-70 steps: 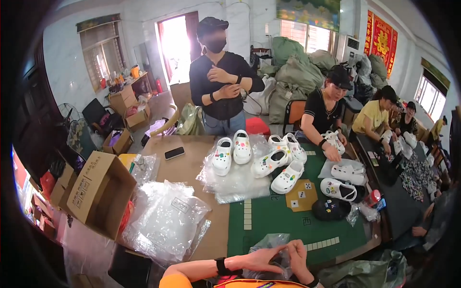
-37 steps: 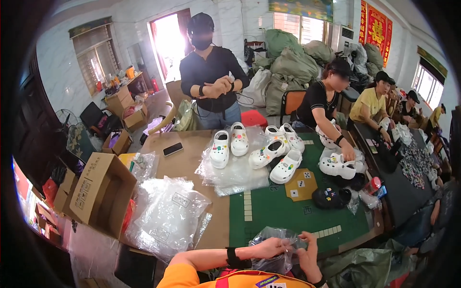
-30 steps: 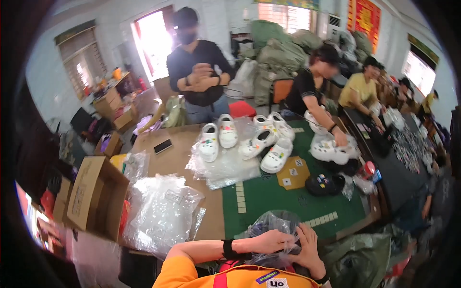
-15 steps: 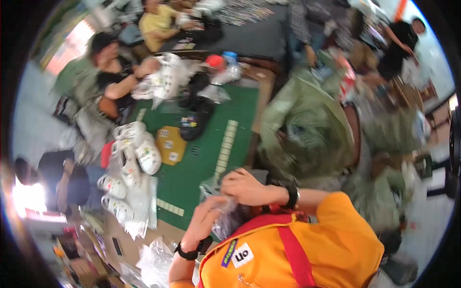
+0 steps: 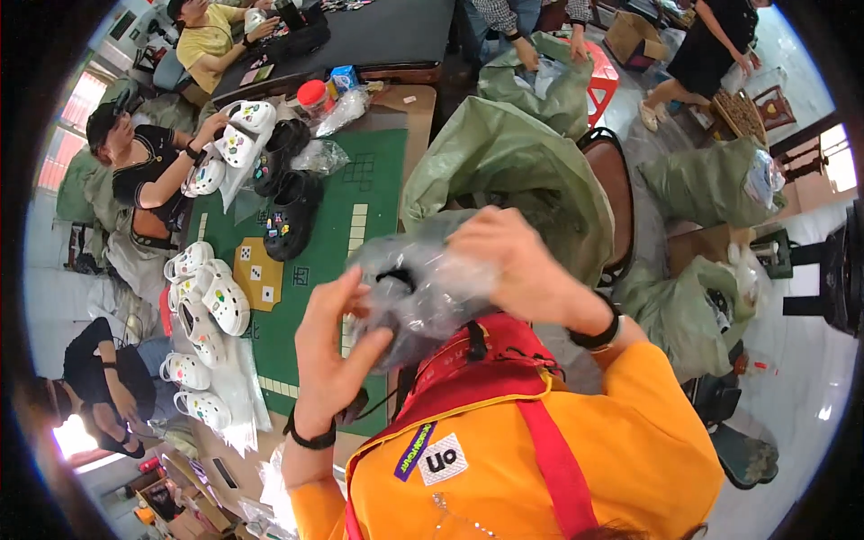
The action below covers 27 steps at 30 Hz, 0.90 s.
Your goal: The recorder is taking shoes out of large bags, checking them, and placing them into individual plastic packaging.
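Plastic bag (image 5: 430, 292), clear and crumpled, shines around a dark item (image 5: 394, 277).

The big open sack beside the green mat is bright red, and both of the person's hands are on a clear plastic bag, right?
Not quite: the big open sack beside the green mat is green, not red, as the head view shows. The left hand and right hand are both on a clear plastic bag.
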Available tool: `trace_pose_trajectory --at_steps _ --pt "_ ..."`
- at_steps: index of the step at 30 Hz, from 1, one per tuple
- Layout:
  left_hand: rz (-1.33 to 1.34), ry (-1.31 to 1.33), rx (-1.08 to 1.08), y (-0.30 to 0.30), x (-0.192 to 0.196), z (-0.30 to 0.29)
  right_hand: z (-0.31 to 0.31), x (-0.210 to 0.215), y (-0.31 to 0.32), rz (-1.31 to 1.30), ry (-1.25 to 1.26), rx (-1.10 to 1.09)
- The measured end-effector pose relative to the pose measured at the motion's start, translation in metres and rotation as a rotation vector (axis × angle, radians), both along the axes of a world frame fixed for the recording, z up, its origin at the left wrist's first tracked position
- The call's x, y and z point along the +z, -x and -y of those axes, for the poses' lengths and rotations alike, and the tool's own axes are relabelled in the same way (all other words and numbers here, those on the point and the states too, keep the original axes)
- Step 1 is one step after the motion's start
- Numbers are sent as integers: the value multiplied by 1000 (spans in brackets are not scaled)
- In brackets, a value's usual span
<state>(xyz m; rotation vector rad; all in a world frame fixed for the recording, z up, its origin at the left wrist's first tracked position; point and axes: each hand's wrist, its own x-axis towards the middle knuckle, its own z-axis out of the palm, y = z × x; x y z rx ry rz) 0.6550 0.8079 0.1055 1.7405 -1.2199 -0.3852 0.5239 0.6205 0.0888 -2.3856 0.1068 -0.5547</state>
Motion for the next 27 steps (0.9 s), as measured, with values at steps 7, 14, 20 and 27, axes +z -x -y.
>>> trace_pose_trajectory --at_steps 7,14,20,27 --pt "-295 185 -92 -2 -33 84 68 6 51 -35 -13 -192" --pt "132 -110 488 -58 -237 138 122 -22 69 -75 -34 -361" --pt "-518 -396 387 -57 -260 180 163 -75 53 -74 -10 -515" --pt "-998 81 366 -84 -181 191 173 -95 -13 237 462 -582"
